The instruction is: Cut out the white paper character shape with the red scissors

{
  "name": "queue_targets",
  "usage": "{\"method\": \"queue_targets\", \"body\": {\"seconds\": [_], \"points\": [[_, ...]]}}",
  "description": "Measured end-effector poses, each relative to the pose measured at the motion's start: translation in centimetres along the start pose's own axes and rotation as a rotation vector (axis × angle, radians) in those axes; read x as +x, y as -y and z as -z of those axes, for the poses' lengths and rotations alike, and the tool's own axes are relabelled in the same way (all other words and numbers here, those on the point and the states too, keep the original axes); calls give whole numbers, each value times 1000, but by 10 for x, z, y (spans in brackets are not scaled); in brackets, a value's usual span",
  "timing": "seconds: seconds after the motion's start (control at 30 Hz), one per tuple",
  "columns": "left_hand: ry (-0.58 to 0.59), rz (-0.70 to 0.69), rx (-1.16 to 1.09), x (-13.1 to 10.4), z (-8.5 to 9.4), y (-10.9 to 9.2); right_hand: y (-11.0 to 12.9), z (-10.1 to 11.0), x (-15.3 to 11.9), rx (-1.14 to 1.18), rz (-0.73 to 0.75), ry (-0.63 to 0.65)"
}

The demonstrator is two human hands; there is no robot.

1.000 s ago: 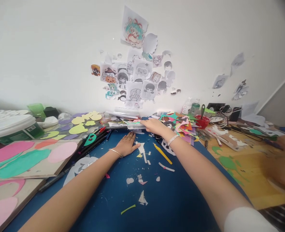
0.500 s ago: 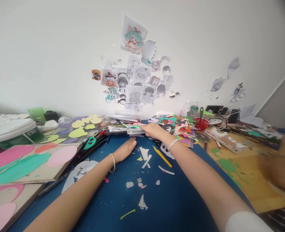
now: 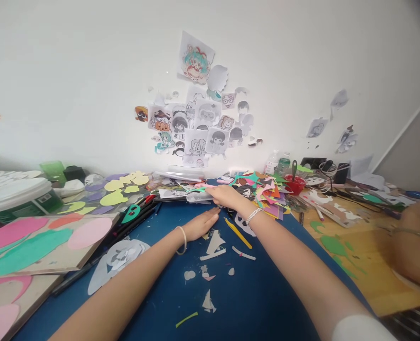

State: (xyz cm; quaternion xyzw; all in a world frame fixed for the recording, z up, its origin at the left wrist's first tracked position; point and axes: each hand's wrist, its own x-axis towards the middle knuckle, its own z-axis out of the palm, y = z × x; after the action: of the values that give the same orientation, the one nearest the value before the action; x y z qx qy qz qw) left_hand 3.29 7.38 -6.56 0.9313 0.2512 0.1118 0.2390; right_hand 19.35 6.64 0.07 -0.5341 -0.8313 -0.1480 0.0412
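Observation:
My left hand (image 3: 200,225) lies flat on the blue mat (image 3: 267,289), fingers stretched forward and to the right. Just in front of it lie white paper scraps (image 3: 215,242). My right hand (image 3: 227,197) reaches to the heap at the back of the mat, its fingers bent down at a clear, flat plastic piece (image 3: 198,197). What the fingertips grip is hidden. Beneath my right forearm lie a yellow pencil-like tool (image 3: 238,233) and a white cut-out with dark spots (image 3: 244,225).
Colourful paper offcuts (image 3: 267,192) pile up behind my right hand. On the left are boards with foam-like cut-outs (image 3: 28,246), black pens (image 3: 139,220) and a white-lidded tub (image 3: 14,194). A red bowl (image 3: 295,183) stands back right. Another person's hand (image 3: 418,222) is at the right edge.
My left hand has slid to the right across the mat, and the white scraps beside it have shifted. My right hand stays at the heap. The other person's hand has moved slightly.

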Motion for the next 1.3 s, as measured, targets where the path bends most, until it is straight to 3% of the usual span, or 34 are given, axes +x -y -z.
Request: {"method": "queue_targets", "body": {"seconds": [0.13, 0.23, 0.37, 0.53, 0.7, 0.77, 0.87, 1.03, 1.3], "points": [[-51, -5, 193, 38, -12, 8, -3, -3, 5, -58, 46, 20], [-27, 10, 211, 43, -19, 11, -3, -7, 5, -72, 65, 29], [32, -18, 224, 20, -17, 12, -1, -6, 1, -77, 86, 14], [95, -148, 97, -23, -9, 4, 1, -5, -2, -105, 85, -12], [68, -99, -107, -51, -4, -4, 8, -18, -7, -121, 84, -23], [26, -51, -118, -47, -6, -3, 11, -24, -9, -127, 75, -34], [-43, 18, 19, -23, -13, 1, 12, -27, -9, -127, 53, -50], [-26, -4, 239, 17, -25, 3, 9, -24, -8, -103, 38, -38], [-63, -71, 308, 15, -29, 2, 14, -34, -20, 1, 1, -10]]}}
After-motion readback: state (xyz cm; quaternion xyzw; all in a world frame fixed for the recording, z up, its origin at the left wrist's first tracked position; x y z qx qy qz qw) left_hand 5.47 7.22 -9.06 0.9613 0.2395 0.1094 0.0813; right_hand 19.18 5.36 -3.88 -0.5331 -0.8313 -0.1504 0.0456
